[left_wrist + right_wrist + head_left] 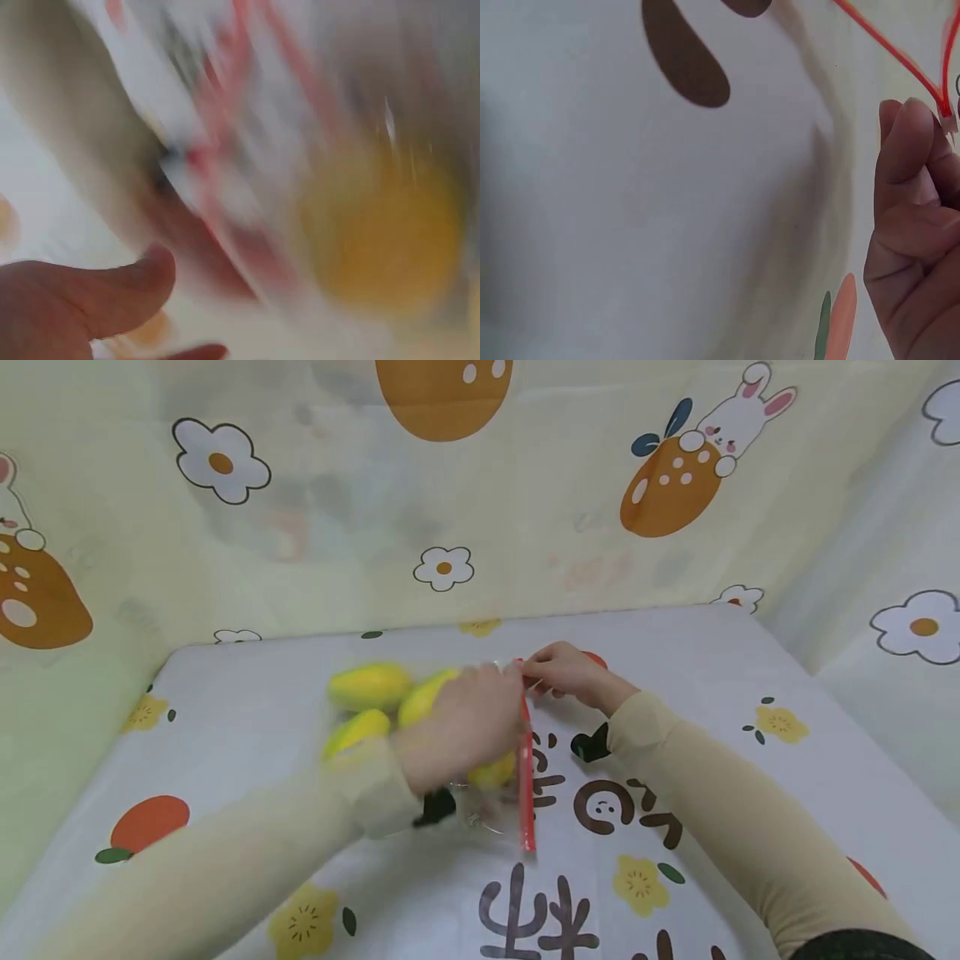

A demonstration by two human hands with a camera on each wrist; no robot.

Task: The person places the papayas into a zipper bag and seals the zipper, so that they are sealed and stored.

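A clear plastic zip bag with a red edge strip (528,793) lies on the table, its red mouth towards the right. My right hand (570,675) pinches the far corner of that mouth. In the right wrist view, two red strips (900,56) meet in a V at the fingertips. Blurred, my left hand (468,718) is over the bag beside the strip; in the left wrist view its thumb (124,296) stands apart with nothing against it. A yellow mango (491,772) shows through the plastic below this hand. More yellow mangoes (371,685) lie to its left, partly hidden.
A white cloth (247,718) printed with flowers, fruit and brown characters covers the table. Behind it hangs a pale curtain (337,527) with rabbit and flower prints, and further curtain walls (862,527) stand at the sides.
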